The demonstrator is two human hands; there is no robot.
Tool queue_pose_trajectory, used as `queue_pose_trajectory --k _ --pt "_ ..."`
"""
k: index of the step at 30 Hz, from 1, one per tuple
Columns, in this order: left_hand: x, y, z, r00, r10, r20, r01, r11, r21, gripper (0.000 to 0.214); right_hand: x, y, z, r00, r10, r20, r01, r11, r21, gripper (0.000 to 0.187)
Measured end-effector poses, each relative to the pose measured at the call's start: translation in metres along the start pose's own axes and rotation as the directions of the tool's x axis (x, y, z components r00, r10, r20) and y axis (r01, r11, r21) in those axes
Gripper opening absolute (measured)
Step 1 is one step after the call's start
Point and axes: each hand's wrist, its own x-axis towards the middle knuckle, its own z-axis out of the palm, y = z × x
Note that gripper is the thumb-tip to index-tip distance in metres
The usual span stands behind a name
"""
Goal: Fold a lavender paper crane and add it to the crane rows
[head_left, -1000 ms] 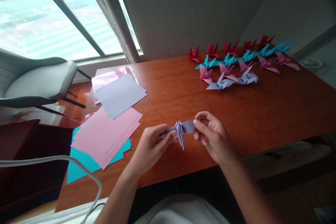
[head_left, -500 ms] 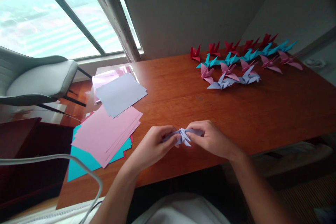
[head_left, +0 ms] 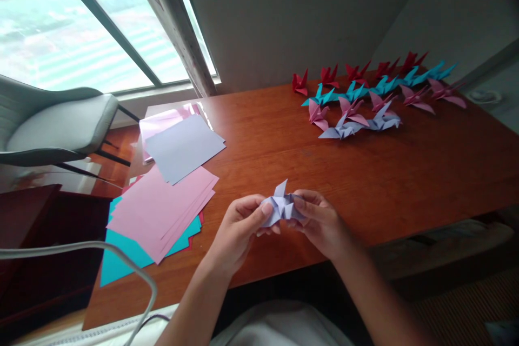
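Both my hands hold a small lavender paper crane (head_left: 279, 206) just above the near edge of the wooden table (head_left: 405, 173). My left hand (head_left: 239, 230) pinches its left side with thumb and fingers closed. My right hand (head_left: 320, 221) grips its right side, fingers curled round the paper. One pointed flap of the crane sticks up between the hands.
Rows of finished cranes stand at the far right: red (head_left: 357, 72), teal (head_left: 367, 89), pink (head_left: 352, 108) and lavender (head_left: 359, 125). Loose pink sheets (head_left: 162, 211) over teal ones (head_left: 117, 262) and a lavender sheet (head_left: 184, 146) lie at the left. A grey chair (head_left: 57, 127) stands by the window.
The hands have drawn closer together and lifted slightly; the crane went from stretched out flat between them to bunched up, with a flap pointing upward.
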Motion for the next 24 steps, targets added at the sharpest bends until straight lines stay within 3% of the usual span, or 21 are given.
queue_pose_trajectory --k 4,11,20,24 --pt "-0.001 -0.002 0.005 0.999 0.039 -0.010 -0.039 0.999 -0.038 0.033 -0.001 0.002 0.003 0.999 -0.004 -0.039 0.007 0.997 0.080 0.024" --pt "-0.003 0.000 0.004 1.000 0.016 -0.011 -0.016 1.000 -0.007 0.035 -0.002 0.000 0.000 1.000 0.008 -0.023 -0.006 0.997 0.082 0.025" --pt "-0.005 0.010 -0.016 0.958 -0.188 0.218 0.173 0.981 0.086 0.036 -0.008 -0.013 -0.013 0.971 0.158 0.181 -0.153 0.987 -0.043 0.030" --pt "-0.004 0.009 -0.012 0.958 -0.178 0.226 0.176 0.984 0.028 0.037 -0.007 -0.011 -0.013 0.965 0.215 0.148 -0.218 0.976 0.008 0.030"
